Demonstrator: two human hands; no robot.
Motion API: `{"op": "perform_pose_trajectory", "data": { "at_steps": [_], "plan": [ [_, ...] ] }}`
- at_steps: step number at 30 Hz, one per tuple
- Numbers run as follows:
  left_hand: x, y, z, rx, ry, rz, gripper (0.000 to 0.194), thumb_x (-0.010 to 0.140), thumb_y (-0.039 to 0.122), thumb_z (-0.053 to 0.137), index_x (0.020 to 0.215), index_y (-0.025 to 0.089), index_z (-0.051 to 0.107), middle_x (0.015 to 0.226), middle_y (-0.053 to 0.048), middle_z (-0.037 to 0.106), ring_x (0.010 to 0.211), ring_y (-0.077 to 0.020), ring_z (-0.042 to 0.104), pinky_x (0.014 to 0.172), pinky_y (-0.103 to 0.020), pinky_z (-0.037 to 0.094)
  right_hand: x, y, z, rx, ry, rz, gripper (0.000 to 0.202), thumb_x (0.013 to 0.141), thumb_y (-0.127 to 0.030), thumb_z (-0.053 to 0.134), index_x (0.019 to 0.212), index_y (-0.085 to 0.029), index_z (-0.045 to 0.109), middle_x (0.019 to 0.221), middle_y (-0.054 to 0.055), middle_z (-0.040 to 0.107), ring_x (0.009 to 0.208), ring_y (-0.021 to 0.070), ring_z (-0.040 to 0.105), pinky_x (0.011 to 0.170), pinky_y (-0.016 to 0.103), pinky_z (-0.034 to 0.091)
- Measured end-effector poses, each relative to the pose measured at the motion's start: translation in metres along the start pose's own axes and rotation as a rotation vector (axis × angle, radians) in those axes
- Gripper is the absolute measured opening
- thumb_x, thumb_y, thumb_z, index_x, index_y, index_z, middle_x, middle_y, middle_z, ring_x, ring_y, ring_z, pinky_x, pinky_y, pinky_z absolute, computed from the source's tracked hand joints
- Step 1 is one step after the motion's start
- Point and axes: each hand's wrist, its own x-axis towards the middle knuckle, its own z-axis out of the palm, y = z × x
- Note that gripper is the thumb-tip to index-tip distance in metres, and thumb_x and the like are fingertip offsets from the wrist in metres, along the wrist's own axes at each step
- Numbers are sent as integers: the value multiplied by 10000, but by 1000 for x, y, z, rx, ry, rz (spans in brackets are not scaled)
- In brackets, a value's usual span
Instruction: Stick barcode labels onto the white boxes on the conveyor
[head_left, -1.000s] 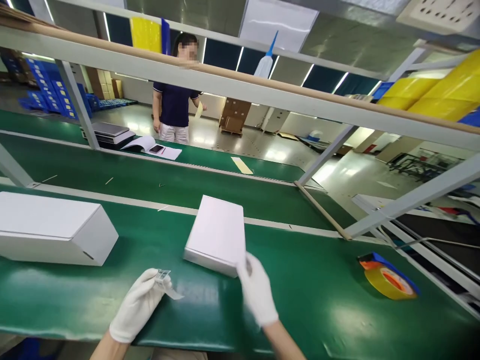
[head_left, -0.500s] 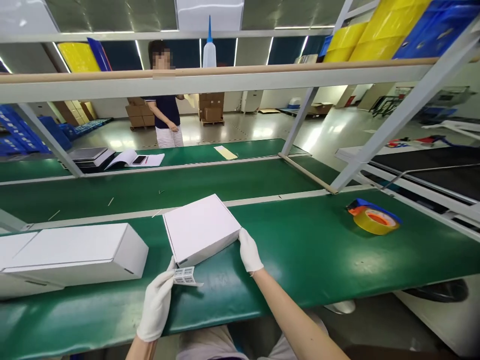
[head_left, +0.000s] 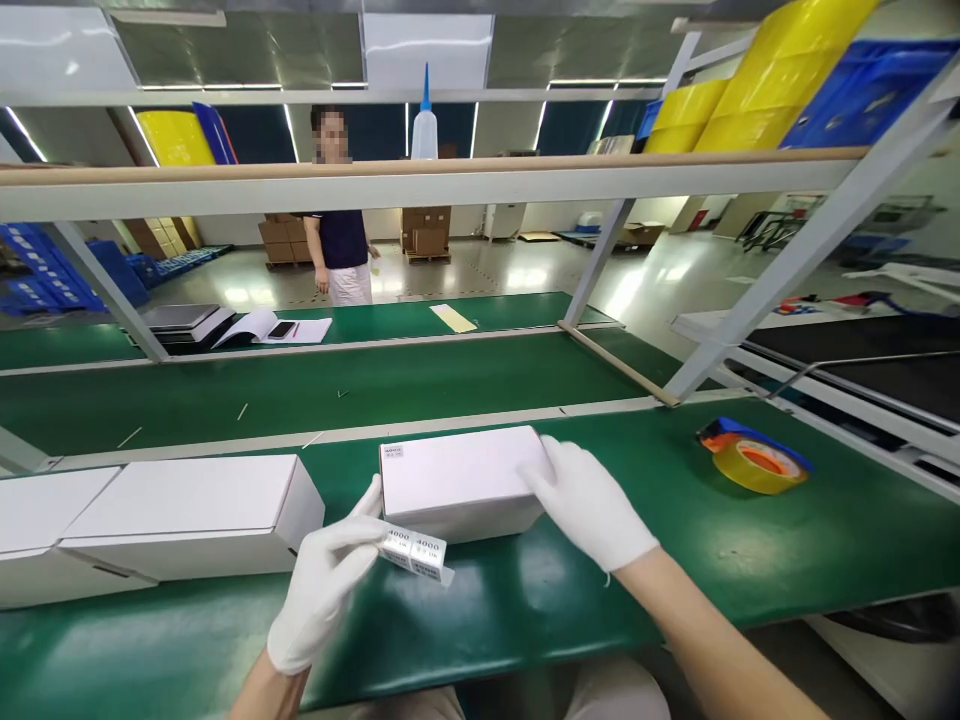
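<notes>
A white cardboard box (head_left: 457, 475) lies in front of me on the green tabletop, with a small printed label (head_left: 394, 452) at the left corner of its upper face. My gloved left hand (head_left: 330, 575) pinches a strip of printed labels (head_left: 412, 552) marked "4000", and its fingertips are up against the box's left end. At the opposite end, my gloved right hand (head_left: 592, 500) grips the box, thumb on the upper face. The fingers behind the box are hidden, and this hand is slightly blurred.
Two more white boxes (head_left: 187, 500) sit in a row at the left. A tape dispenser (head_left: 757, 465) with yellow tape lies at the right. Above the table's far side runs a shelf beam (head_left: 450, 185). A person (head_left: 341, 250) stands beyond the benches.
The box has been turned, and a label now shows at its left corner. My right hand has shifted onto its right end. The person beyond has lowered their arms.
</notes>
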Motion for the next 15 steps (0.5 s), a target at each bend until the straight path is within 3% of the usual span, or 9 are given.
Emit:
{"op": "perform_pose_trajectory", "data": {
  "at_steps": [2,4,6,7,9,11,15],
  "plan": [
    [12,-9,-3,-30,22,-14,203,897,291,715,1050,180,788,1491,-121,483,1511,-284,329,1291,-440,287,29,-5,-1,-98,-131,-233,634,881,-626,632,1303,-153,614,1265,176,519,1189,337,472,1058,443,386],
    [17,-18,-10,-75,39,-27,242,892,300,717,1087,171,779,1505,-137,465,1510,-299,331,1290,-467,280,56,-26,4,-124,-344,-486,956,701,-724,770,1471,-217,515,1420,151,409,1303,375,373,1122,472,340],
    [12,-26,-19,-110,60,-58,282,868,313,740,1101,158,779,1495,-155,473,1495,-328,352,1287,-497,275,74,-59,11,-156,-515,-637,1238,545,-695,871,1590,-267,363,1418,142,396,1275,386,389,1113,497,344],
    [6,-29,-25,-118,81,-84,299,848,321,759,1094,153,782,1488,-160,479,1482,-343,371,1287,-503,270,79,-76,12,-181,-558,-668,1305,535,-630,894,1628,-268,280,1386,153,412,1234,381,422,1081,498,372],
    [-10,-38,-38,-131,120,-158,313,813,346,788,1060,155,790,1482,-155,488,1453,-365,410,1287,-507,268,79,-103,7,-241,-606,-672,1299,569,-522,898,1644,-279,211,1274,155,468,1113,360,489,970,491,443],
    [-28,-51,-52,-191,142,-260,310,778,373,813,1016,177,791,1475,-136,503,1425,-378,444,1276,-528,280,68,-116,-11,-289,-610,-627,1238,615,-445,891,1643,-295,218,1203,140,487,1045,338,508,894,466,478],
    [-52,-83,-77,-326,260,-429,398,575,415,926,907,255,774,1300,-83,654,1362,-409,504,1264,-559,268,15,-95,-71,-255,-490,-345,1223,654,-356,909,1657,-347,207,1281,128,457,1088,337,498,886,437,506]
  ]
}}
